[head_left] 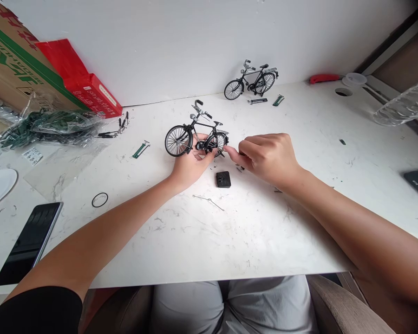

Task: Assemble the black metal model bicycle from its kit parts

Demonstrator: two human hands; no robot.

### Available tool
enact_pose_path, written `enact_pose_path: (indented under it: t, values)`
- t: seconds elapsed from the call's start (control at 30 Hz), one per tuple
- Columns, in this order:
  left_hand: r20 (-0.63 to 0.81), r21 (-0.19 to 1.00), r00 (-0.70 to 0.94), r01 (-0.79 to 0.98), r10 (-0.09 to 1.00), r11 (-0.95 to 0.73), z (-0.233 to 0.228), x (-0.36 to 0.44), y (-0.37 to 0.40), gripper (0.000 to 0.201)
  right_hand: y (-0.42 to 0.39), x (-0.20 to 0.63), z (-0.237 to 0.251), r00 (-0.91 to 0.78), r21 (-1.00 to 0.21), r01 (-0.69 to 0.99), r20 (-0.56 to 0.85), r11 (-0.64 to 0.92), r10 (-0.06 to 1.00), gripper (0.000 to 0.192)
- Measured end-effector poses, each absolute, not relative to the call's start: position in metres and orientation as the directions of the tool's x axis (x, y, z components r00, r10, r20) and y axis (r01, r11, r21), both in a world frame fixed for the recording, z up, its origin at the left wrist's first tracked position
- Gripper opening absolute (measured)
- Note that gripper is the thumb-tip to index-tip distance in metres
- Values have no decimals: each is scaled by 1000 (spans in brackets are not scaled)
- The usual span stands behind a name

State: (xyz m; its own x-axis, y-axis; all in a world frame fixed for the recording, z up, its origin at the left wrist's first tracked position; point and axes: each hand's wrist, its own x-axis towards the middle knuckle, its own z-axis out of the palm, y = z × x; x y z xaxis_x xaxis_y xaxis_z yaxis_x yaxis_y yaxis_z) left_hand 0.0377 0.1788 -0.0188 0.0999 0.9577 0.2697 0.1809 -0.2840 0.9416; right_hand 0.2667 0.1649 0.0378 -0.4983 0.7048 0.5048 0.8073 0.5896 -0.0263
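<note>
A black model bicycle [205, 127] with silver handlebars is held up off the table, its front wheel pointing left. My left hand [191, 164] is closed around its lower middle, with fingers behind the frame and the thumb in front near the rear wheel. At the rear wheel, my right hand [268, 155] has thumb and forefinger pinched together; whatever is between them is too small to make out. Just below lies a small black square block [223, 179]. A thin jointed metal piece [209, 200] lies nearer me, and tiny parts [240, 168] are scattered under my right hand.
Another model bicycle [251, 80] stands at the back wall. Green pumps [141, 149], a black ring [100, 200], a phone [29, 243], plastic bags [55, 123] and a red box [94, 95] lie leftward. At right are a red-handled tool [323, 79] and clear plastic tray [406, 104].
</note>
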Motion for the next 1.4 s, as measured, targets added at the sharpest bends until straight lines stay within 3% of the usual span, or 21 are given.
enact_pose_path:
  t: [0.2, 0.37, 0.7, 1.13, 1.4]
  values:
    - [260, 944, 98, 184, 961, -274, -22, 37, 181, 36, 165, 262, 38, -510, -38, 816, 423, 577, 749, 62]
    - [246, 956, 77, 142, 966, -255, -24, 35, 187, 35, 163, 259, 34, -506, -46, 830, 360, 556, 784, 41]
    - [282, 944, 58, 161, 958, -288, -26, 36, 187, 33, 162, 259, 32, -571, -83, 766, 370, 638, 733, 24]
    - [270, 935, 82, 213, 959, -282, -12, 40, 178, 31, 161, 257, 33, -538, 12, 813, 398, 582, 743, 36]
    - [285, 929, 77, 224, 956, -295, -14, 39, 178, 30, 161, 257, 31, -514, -20, 828, 373, 560, 773, 43]
